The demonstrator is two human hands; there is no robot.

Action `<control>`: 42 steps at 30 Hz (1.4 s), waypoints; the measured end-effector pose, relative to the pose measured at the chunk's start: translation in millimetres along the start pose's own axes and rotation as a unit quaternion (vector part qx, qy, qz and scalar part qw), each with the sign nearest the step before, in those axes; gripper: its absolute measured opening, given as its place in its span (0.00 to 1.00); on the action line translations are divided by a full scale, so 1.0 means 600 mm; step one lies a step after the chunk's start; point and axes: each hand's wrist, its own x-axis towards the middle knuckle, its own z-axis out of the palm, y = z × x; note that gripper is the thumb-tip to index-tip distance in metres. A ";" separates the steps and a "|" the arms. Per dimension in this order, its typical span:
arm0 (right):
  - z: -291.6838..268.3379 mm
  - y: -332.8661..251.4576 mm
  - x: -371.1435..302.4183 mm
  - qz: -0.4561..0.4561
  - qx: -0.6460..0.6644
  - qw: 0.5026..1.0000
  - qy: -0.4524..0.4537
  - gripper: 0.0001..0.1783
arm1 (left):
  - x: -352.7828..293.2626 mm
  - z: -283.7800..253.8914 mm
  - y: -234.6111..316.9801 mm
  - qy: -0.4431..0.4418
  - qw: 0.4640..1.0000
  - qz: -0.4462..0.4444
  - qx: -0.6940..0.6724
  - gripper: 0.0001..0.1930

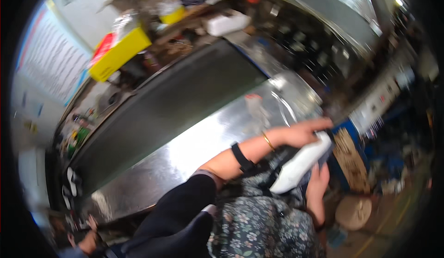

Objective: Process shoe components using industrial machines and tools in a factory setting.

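A long white shape with a dark side, which looks like a white-soled shoe (303,163), is tilted in front of my body. Over its upper end lies my left hand (303,134), closed on it, with a finger stretched out to the right. From below, my right hand (318,183) grips the dark side, its fingers partly hidden and blurred. A gold bangle and a black strap circle my left forearm, and my floral apron (259,223) is just under the shoe.
Beside me runs a conveyor with a dark belt (175,101) and a shiny metal edge (194,142). Black-and-white shoes (71,181) sit at its far left. Another person's hand (88,239) shows lower left. A yellow box (120,54) stands behind; a round stool-like object (354,212) is at right.
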 end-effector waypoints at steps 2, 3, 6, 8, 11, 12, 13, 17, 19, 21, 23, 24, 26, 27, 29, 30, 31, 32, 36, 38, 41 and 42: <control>-0.040 -0.003 0.031 -0.021 0.070 0.996 -0.055 0.23 | 0.002 -0.012 0.013 0.038 0.993 -0.065 -0.087 0.28; -0.053 -0.008 0.046 -0.084 0.111 0.986 -0.094 0.21 | -0.002 -0.017 0.021 0.075 0.985 -0.126 -0.087 0.28; -0.057 -0.028 0.064 -0.045 0.138 0.976 -0.163 0.20 | -0.052 -0.022 0.044 0.108 0.949 -0.223 -0.192 0.27; -0.026 -0.032 0.063 0.111 0.205 0.965 -0.117 0.26 | -0.084 -0.005 0.047 0.140 0.931 -0.258 -0.215 0.26; 0.029 -0.021 0.050 0.187 0.187 0.961 -0.076 0.32 | -0.103 0.016 0.025 0.168 0.926 -0.271 -0.202 0.24; 0.035 -0.020 0.045 0.238 0.139 0.956 -0.103 0.33 | -0.104 0.021 0.017 0.168 0.935 -0.264 -0.166 0.24; 0.039 -0.019 0.043 0.153 0.032 0.984 -0.085 0.32 | -0.100 0.022 0.008 0.175 0.947 -0.236 -0.127 0.24; 0.037 -0.037 0.055 -0.115 -0.422 0.898 -0.036 0.23 | -0.076 0.023 -0.009 0.177 0.955 -0.225 -0.074 0.23; 0.043 -0.055 0.065 -0.262 -0.549 0.793 0.038 0.21 | -0.060 0.024 -0.012 0.183 0.957 -0.215 -0.059 0.25; 0.041 -0.072 0.078 -0.243 -0.581 0.777 0.024 0.20 | -0.050 0.029 -0.012 0.170 0.956 -0.234 -0.037 0.26; 0.031 -0.078 0.076 -0.114 -0.556 0.823 -0.024 0.22 | -0.047 0.034 -0.012 0.153 0.963 -0.218 -0.028 0.27; 0.023 -0.076 0.067 -0.089 -0.373 0.922 -0.050 0.24 | -0.049 0.036 -0.013 0.133 0.966 -0.220 -0.013 0.26; 0.002 -0.059 0.034 0.114 0.066 0.987 -0.089 0.30 | -0.059 0.042 -0.012 0.114 0.973 -0.201 -0.003 0.26; -0.022 -0.052 0.008 0.074 -0.034 0.986 -0.148 0.30 | -0.065 0.043 -0.012 0.118 0.972 -0.205 -0.002 0.26; -0.004 -0.019 -0.035 -0.024 -0.135 0.981 -0.138 0.30 | -0.075 0.045 -0.009 0.144 0.968 -0.204 0.004 0.26; -0.010 -0.011 -0.050 -0.017 -0.185 0.971 -0.148 0.30 | -0.076 0.046 -0.008 0.139 0.968 -0.209 -0.005 0.26; -0.012 -0.007 -0.058 -0.030 -0.218 0.965 -0.141 0.30 | -0.075 0.045 -0.008 0.128 0.970 -0.208 -0.007 0.26; -0.009 -0.003 -0.061 -0.058 -0.209 0.968 -0.123 0.30 | -0.072 0.042 -0.008 0.138 0.969 -0.205 -0.010 0.26; -0.006 -0.006 -0.048 -0.118 -0.251 0.955 -0.102 0.30 | -0.060 0.043 -0.007 0.155 0.963 -0.215 -0.054 0.26; -0.006 -0.007 -0.043 -0.109 -0.260 0.954 -0.105 0.30 | -0.059 0.043 -0.003 0.151 0.959 -0.223 -0.086 0.27; -0.003 0.004 -0.045 -0.072 -0.134 0.980 -0.132 0.32 | -0.067 0.038 0.004 0.146 0.952 -0.243 -0.119 0.29; -0.002 0.008 -0.045 -0.070 -0.066 0.986 -0.138 0.33 | -0.071 0.034 0.006 0.142 0.947 -0.254 -0.137 0.29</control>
